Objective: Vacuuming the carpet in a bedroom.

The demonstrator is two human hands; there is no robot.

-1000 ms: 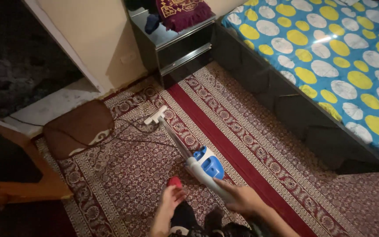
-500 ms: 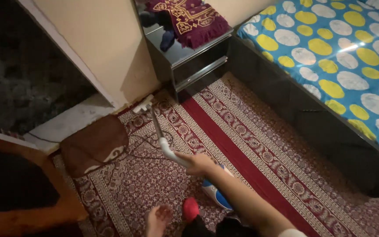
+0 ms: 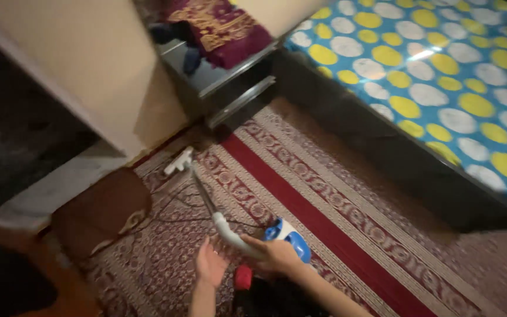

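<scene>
The right hand (image 3: 278, 253) is clamped around the grey handle of a stick vacuum (image 3: 239, 235), just ahead of its blue-and-white body. The vacuum lies low over the carpet (image 3: 324, 194), its thin tube running up and to the left to a white nozzle (image 3: 178, 162) that rests at the carpet's far edge, near the foot of a cream wall (image 3: 89, 76). The left hand (image 3: 209, 265) hovers just beside the handle, open and holding nothing, fingers spread with the palm turned toward the vacuum. The two hands are close but not touching.

A small red thing (image 3: 243, 277) shows on the floor between the hands, below the vacuum body; what it is cannot be told. A dark cord (image 3: 171, 220) trails over the carpet left of the tube. Further left lies a brown cushion (image 3: 98, 214), part on the carpet.

The carpet is red with pale patterned bands and a plain red stripe. Beyond the nozzle stands a dark nightstand (image 3: 230, 88) with a maroon cloth (image 3: 218, 26) with gold figures on top. To the right is a bed (image 3: 441, 76) with a blue cover dotted in yellow and white. The view is somewhat blurred.
</scene>
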